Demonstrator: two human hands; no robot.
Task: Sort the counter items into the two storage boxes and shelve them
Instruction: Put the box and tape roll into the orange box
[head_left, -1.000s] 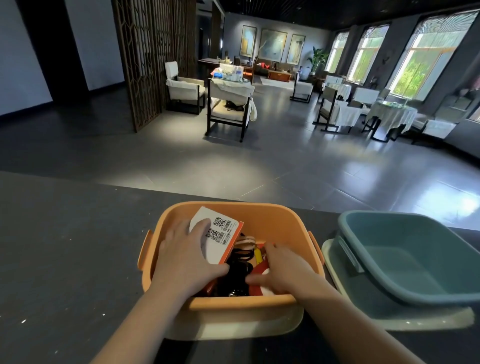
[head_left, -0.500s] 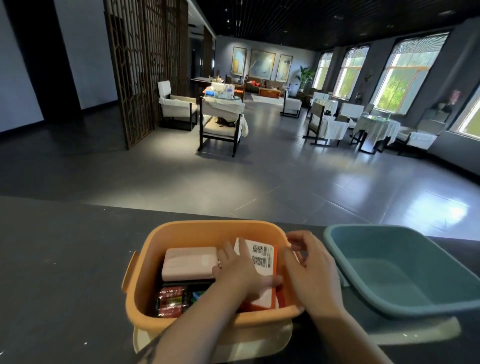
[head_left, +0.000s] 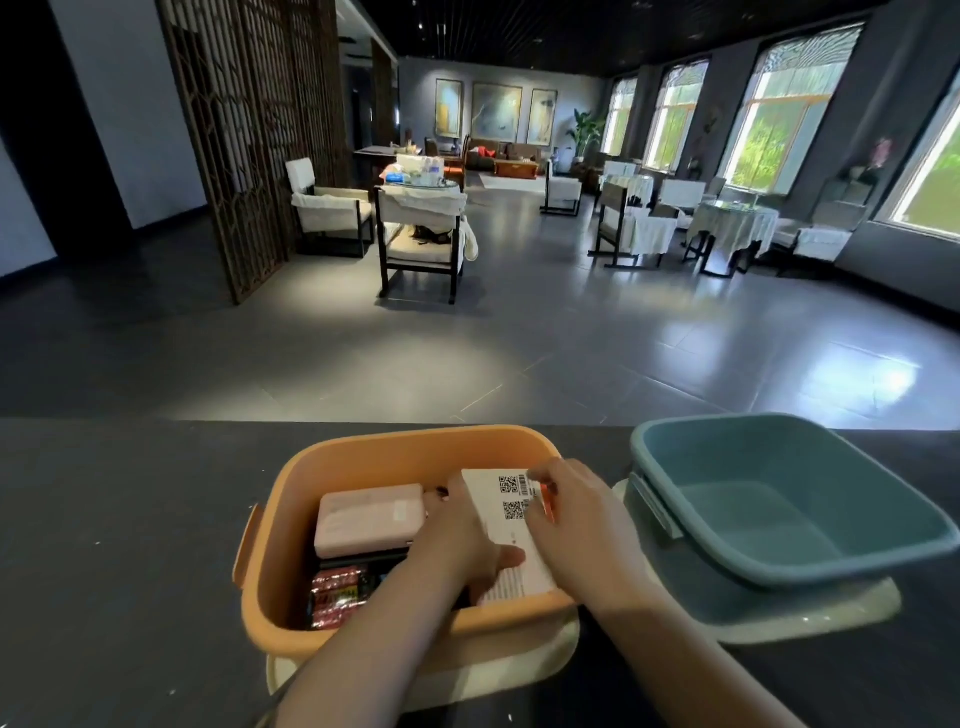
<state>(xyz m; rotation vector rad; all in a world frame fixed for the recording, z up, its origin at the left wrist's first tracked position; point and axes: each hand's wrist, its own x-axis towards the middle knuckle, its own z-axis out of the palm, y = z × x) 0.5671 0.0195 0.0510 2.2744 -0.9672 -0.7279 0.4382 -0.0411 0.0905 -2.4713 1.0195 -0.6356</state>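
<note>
At lower centre of the frame we see the orange storage box (head_left: 415, 452) standing on its cream lid (head_left: 561, 649) on the dark counter (head_left: 114, 545). Inside it, at left, lies a pink rectangular case (head_left: 369, 519), with a red snack packet (head_left: 335, 597) below it. The white carton with QR codes (head_left: 511, 530) lies in the right half of the box. Our left hand (head_left: 457, 545) grasps the carton's left edge, thumb on its face. Our right hand (head_left: 576, 525) pinches the carton's upper right corner with curled fingers. The teal storage box (head_left: 779, 571), at right of frame, rests on its own pale lid (head_left: 810, 613), just beside the orange box
</note>
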